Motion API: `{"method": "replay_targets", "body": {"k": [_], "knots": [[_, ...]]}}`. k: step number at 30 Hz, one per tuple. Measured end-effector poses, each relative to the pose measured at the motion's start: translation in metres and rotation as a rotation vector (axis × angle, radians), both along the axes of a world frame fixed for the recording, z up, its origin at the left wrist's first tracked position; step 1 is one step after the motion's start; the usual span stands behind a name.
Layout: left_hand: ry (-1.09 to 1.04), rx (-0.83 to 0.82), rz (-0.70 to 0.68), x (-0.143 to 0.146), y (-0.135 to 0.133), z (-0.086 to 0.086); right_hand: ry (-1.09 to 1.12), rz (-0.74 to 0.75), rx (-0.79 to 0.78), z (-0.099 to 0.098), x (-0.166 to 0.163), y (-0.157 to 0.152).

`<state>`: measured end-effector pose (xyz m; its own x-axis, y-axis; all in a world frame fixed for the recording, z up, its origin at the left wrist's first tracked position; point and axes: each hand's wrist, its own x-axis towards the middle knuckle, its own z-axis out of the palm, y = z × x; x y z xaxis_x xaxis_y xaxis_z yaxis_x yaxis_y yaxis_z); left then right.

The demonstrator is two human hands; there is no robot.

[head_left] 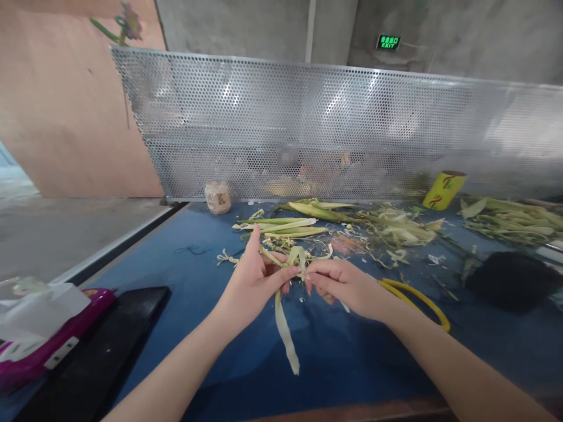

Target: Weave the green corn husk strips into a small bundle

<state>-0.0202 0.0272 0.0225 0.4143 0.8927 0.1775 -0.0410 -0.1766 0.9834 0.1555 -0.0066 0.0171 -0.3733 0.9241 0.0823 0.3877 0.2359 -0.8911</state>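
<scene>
Pale green corn husk strips [286,337] run between my two hands, and one long strip hangs down below them over the blue tabletop. My left hand [257,275] pinches the husk between thumb and fingers, its index finger pointing up. Close beside it, my right hand [341,284] grips the folded husk with closed fingertips. A small loop of husk rises between the hands. Just behind them lie more husk leaves [290,225] and thin braided husk pieces [229,258], partly hidden by my hands.
A perforated metal panel [264,105] borders the table's back. Husk piles [514,220], a yellow roll [444,190], a yellow ring [417,296] and a black bundle [512,281] are to the right. A wrapped jar [217,197], black tray [101,346] and magenta box [99,302] are left.
</scene>
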Motion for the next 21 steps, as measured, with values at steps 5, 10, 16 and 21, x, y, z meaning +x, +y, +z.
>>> {"method": "replay_targets", "body": {"k": [5, 10, 16, 21], "knots": [[-0.04, 0.006, -0.026, -0.002, 0.001, 0.002, 0.004, 0.008, 0.001, 0.001, 0.001, -0.001], [-0.074, -0.008, -0.001, -0.002, 0.001, 0.004, 0.0, 0.036, -0.002, 0.001, 0.002, 0.0], [-0.101, 0.042, -0.065, -0.008, -0.002, 0.006, 0.147, 0.076, -0.098, -0.012, -0.001, 0.003], [-0.044, 0.045, -0.123, -0.004, -0.007, 0.002, 0.39, 0.143, 0.006, -0.023, -0.012, 0.007]]}}
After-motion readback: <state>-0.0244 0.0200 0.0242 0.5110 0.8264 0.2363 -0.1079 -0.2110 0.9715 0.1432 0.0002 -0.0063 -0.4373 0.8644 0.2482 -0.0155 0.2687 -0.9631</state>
